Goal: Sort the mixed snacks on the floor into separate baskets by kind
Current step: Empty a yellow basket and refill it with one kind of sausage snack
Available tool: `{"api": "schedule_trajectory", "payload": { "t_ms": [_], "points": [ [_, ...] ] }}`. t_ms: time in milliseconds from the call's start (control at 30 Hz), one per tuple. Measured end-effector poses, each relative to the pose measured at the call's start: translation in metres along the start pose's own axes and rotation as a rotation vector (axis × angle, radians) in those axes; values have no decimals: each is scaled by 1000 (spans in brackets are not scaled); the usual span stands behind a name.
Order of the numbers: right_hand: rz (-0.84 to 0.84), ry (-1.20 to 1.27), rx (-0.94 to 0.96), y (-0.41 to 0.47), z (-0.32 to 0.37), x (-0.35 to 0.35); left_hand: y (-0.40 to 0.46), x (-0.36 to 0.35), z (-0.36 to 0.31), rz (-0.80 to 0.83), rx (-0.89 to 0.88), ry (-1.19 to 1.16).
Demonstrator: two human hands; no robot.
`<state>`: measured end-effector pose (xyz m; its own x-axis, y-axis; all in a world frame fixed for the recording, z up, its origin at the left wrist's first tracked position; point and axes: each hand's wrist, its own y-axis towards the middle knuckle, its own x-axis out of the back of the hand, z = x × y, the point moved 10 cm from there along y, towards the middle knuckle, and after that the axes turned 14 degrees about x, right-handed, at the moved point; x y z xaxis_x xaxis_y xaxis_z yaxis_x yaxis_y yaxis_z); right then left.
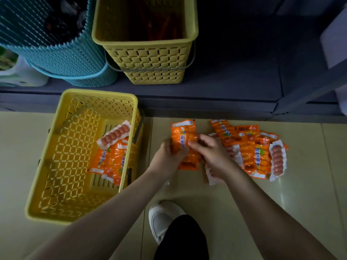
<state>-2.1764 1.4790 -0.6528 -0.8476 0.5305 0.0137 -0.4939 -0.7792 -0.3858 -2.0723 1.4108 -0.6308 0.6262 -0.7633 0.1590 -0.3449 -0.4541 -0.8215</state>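
My left hand [169,153] grips a stack of orange snack packets [183,136] above the floor. My right hand [210,152] pinches the same stack from the right, and a white packet edge shows beneath it. A pile of orange packets [249,147] lies on the floor to the right, with a clear sausage pack [277,160] at its right end. The yellow basket [48,184] on the floor to the left holds several orange packets [110,160] and one sausage pack [114,136].
A taller yellow basket [150,59] with dark red sticks inside and a teal basket [62,53] stand on a dark low shelf behind. My white shoe [163,218] and black trouser leg are below the hands. Beige floor tiles surround the pile.
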Motion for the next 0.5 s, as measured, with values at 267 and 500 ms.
{"api": "schedule_trajectory", "payload": {
  "t_ms": [267,500],
  "points": [
    [-347,-786,32,29,-5,80,-17,6,-25,-32,-114,18],
    [-201,-860,-142,32,-37,70,-46,46,-33,-100,-152,-30]
  ]
}}
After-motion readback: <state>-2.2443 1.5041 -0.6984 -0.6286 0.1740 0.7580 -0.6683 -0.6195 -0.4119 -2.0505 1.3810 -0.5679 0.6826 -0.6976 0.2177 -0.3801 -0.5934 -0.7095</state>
